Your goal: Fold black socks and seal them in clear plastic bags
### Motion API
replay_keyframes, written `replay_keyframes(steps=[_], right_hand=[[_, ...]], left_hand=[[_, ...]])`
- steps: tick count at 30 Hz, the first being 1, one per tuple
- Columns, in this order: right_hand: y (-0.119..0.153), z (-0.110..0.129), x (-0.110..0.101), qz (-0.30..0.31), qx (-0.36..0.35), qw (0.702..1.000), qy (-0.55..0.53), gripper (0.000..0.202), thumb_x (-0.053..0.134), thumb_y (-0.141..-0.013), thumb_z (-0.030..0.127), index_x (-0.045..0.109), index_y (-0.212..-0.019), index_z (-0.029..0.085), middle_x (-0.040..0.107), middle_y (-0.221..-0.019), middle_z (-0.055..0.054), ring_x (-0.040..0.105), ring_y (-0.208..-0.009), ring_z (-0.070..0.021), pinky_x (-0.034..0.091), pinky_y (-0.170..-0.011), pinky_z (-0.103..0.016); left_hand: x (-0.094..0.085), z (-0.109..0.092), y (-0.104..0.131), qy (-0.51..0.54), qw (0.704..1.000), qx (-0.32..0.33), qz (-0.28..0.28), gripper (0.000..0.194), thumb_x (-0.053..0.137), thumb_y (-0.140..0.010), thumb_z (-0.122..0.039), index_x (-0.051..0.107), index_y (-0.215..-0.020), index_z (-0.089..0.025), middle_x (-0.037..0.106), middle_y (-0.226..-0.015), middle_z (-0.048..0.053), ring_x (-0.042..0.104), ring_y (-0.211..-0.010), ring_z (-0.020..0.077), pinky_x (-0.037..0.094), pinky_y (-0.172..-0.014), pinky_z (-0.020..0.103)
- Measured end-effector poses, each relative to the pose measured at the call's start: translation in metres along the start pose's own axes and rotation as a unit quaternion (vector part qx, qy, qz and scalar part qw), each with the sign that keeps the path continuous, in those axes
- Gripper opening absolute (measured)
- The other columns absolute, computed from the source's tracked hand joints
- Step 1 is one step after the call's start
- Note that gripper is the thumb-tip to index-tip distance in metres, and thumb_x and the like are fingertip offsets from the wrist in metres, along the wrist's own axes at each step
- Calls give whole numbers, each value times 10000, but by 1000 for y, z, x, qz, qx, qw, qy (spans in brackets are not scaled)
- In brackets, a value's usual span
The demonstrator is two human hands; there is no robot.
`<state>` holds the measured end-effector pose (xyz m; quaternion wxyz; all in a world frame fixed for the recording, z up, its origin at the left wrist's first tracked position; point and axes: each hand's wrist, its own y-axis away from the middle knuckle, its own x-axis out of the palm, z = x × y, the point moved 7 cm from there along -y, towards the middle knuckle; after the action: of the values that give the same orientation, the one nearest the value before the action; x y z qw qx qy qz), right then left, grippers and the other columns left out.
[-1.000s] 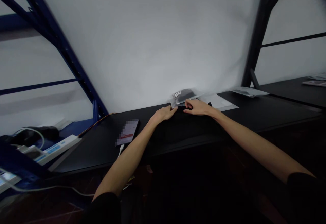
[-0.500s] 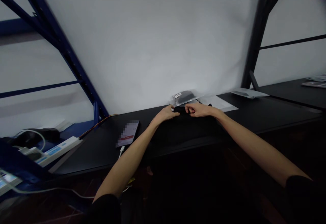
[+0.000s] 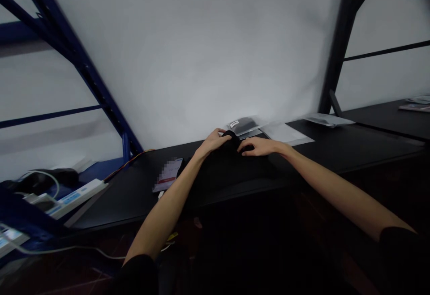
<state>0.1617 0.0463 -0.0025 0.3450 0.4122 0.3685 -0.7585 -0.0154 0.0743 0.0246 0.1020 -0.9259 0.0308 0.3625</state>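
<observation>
My left hand (image 3: 215,140) is closed on a soft black item (image 3: 231,134), one end of which bulges up beside the fingertips. Its kind is hard to make out, since it blends into the black tabletop (image 3: 215,183). Just to the right, my right hand (image 3: 258,146) has its fingers curled around a lower dark part of the same item. Behind the hands, against the wall, lies a clear plastic bag (image 3: 245,125) with something dark and a white label in it.
A phone (image 3: 169,175) with a white cable lies left of my left forearm. White sheets (image 3: 287,134) and another plastic bag (image 3: 327,119) are at the back right. Power strips (image 3: 77,198) and cables crowd the far left, by a blue rack post (image 3: 97,87).
My left hand has moved slightly left and up, lifting an end of the black item into a bulge. The right hand has shifted left and its fingers reach further toward the left hand.
</observation>
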Motion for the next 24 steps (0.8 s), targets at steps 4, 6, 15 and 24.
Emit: replay_keyframes(steps=[4, 6, 15, 24], right_hand=[[2, -2, -3, 22, 17, 999, -19, 320, 629, -925, 328, 767, -1201, 245, 733, -1251, -56, 661, -1141, -241, 472, -1012, -366], [2, -5, -7, 23, 29, 999, -29, 305, 618, -942, 368, 778, -1174, 251, 753, -1209, -47, 681, -1082, -232, 486, -972, -354], [11, -29, -35, -97, 184, 978, -33, 687, 386, -982, 749, 756, -760, 215, 722, -799, -75, 619, -744, -205, 461, -787, -348], [57, -52, -87, -348, 424, 836, 37, 740, 203, -1013, 726, 692, -802, 212, 723, -859, -132, 672, -890, -293, 463, -847, -377]], left_hand=[[9, -13, 6, 42, 998, 42, 16, 546, 685, -863, -525, 589, -1283, -189, 650, -969, 76, 595, -728, 160, 437, -615, 280], [13, -20, 10, 43, 997, 61, 14, 526, 669, -882, -516, 583, -1295, -200, 637, -1014, 73, 601, -772, 162, 459, -666, 287], [34, -42, 23, 38, 991, 127, 2, 469, 505, -1005, -506, 508, -1358, -197, 636, -1136, 86, 603, -967, 188, 495, -836, 304], [68, -64, 46, -12, 952, 281, 123, 396, 491, -1023, -449, 596, -1303, -189, 640, -1147, 88, 593, -992, 195, 497, -928, 359]])
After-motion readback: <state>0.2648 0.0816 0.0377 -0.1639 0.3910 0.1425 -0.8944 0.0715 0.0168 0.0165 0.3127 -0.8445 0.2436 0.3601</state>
